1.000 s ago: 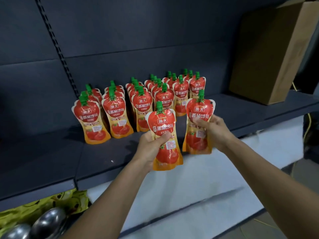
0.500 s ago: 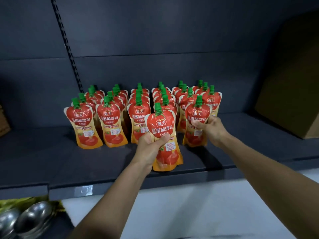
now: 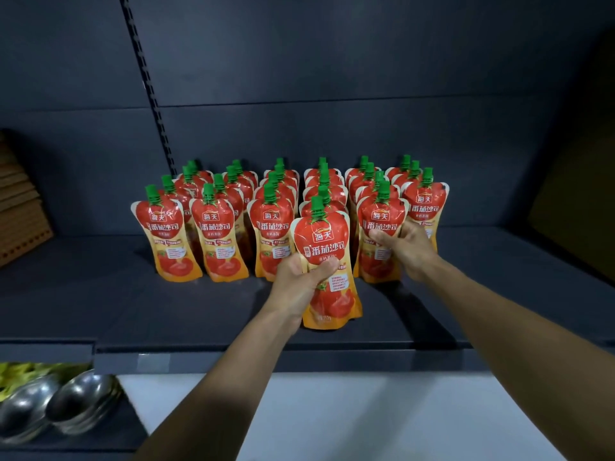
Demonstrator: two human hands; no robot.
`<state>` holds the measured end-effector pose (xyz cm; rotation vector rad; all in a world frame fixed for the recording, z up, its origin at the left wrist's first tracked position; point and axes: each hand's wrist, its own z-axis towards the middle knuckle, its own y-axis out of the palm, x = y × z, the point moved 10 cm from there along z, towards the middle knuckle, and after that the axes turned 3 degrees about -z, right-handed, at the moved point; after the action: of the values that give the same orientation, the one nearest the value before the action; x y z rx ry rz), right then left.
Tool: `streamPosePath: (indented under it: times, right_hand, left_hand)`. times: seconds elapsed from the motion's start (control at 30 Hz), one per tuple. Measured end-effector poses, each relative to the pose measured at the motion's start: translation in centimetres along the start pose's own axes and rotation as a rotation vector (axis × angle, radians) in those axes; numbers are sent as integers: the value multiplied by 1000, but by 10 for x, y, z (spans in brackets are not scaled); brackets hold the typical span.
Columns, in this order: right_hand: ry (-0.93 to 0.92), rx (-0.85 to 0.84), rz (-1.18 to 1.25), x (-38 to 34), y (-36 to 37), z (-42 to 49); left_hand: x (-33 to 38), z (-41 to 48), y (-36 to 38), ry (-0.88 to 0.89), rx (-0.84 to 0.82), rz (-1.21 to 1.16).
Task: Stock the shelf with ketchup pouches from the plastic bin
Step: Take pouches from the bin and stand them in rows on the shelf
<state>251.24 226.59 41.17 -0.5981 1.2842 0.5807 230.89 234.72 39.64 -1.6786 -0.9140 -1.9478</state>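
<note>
Each front pouch carries a red badge reading 海天 and, below it, large white 番茄沙司. This is clearest on the held pouch [image 3: 324,257], the leftmost pouch [image 3: 165,236] and the pouch under the right hand [image 3: 379,234]. The held pouch's foot shows a faint figure like 150g. The smaller label text is illegible.

Stacked steel bowls [image 3: 63,407] lower left, beside yellow-green packaging [image 3: 20,372]; perforated brown board [image 3: 20,207] far left.
</note>
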Motion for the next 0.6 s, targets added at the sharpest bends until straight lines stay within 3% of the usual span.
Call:
streamPosePath:
  times: [0.1,0.23,0.27,0.4,0.5,0.6]
  right_hand:
    - [-14,52,-67,-4,-9,-6]
    - [-157,320,-40,-32,-44,-54]
    - [-194,263,-49,-39,-43,-66]
    - [-92,-317,-254,-28,7,-100]
    - [-46,-256,-195,-22,-9,-98]
    - [-44,-132,-190,-17,-42,-92]
  left_hand:
    - [2,0,6,10,-16,-9]
    - [5,-1,25,21,-71,-37]
    - [7,-1,32,29,-86,-46]
    - [13,0,70,75,-111,-56]
    - [20,0,96,118,-113,51]
    - [55,6,110,333,-103,319]
